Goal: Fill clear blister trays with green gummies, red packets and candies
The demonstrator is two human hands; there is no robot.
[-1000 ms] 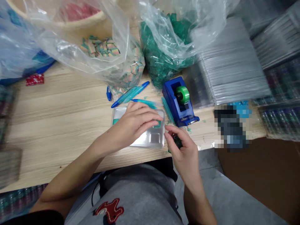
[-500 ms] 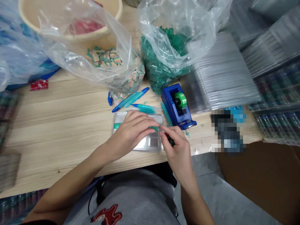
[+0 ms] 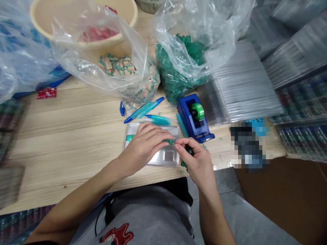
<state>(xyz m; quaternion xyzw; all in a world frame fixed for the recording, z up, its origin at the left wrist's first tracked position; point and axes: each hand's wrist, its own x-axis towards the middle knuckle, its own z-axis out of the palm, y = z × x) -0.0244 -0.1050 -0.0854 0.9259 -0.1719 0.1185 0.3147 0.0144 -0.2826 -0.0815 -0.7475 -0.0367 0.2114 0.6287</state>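
A clear plastic tray (image 3: 169,156) lies near the table's front edge, with a green strip (image 3: 130,137) at its left end. Over the tray, my left hand (image 3: 145,146) is closed on a small green piece (image 3: 170,141). My right hand (image 3: 195,158) pinches at the right end of that piece, its thumb and forefinger together. Dark green pieces (image 3: 184,163) show beside and partly under my right hand. Behind the tray lie blue and turquoise pens (image 3: 144,110), and a blue tape dispenser (image 3: 190,115) stands to the right.
Open plastic bags hold striped pieces (image 3: 119,64) and green pieces (image 3: 176,85) at the back. Clear plastic cases (image 3: 247,81) are stacked at the right, near a blurred-out dark object (image 3: 246,146). A cream basin (image 3: 135,15) and a red packet (image 3: 47,93) are at the left.
The view has shifted slightly. My right hand has moved a little to the right and its fingers have shifted on the green piece; more dark green pieces show beside it.
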